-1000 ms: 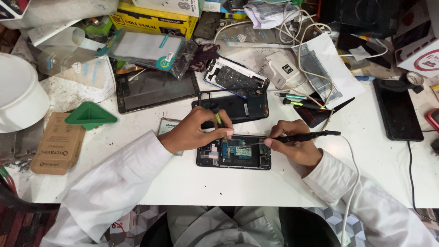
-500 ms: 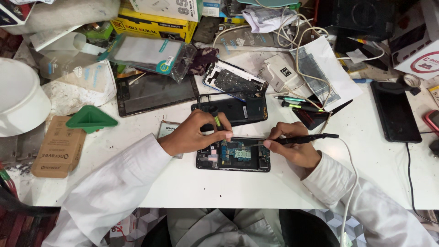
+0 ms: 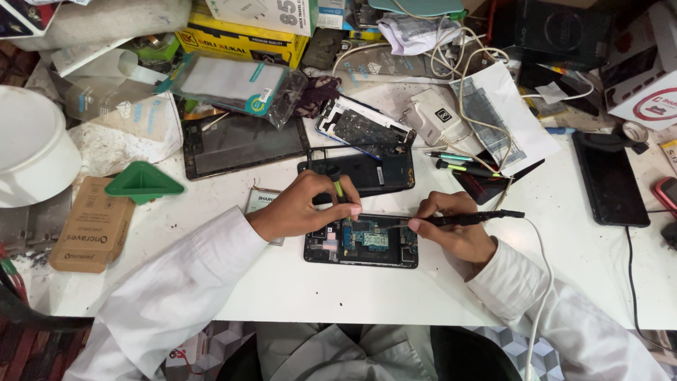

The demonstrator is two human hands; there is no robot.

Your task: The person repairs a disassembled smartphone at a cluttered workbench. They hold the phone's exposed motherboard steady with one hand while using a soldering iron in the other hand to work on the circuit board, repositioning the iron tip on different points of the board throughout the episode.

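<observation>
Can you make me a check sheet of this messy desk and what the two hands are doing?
Surface: white table, crowded along the back.
Job's things: opened phone with its circuit board showing; green-handled screwdriver; black corded tool.
Clutter: green triangular pick, cardboard box, dark tablet, cracked screen.
Grips: left hand grips the screwdriver; right hand grips the corded tool.
Cables: white cable runs from the tool.
Surroundings: white bowl at left.
</observation>
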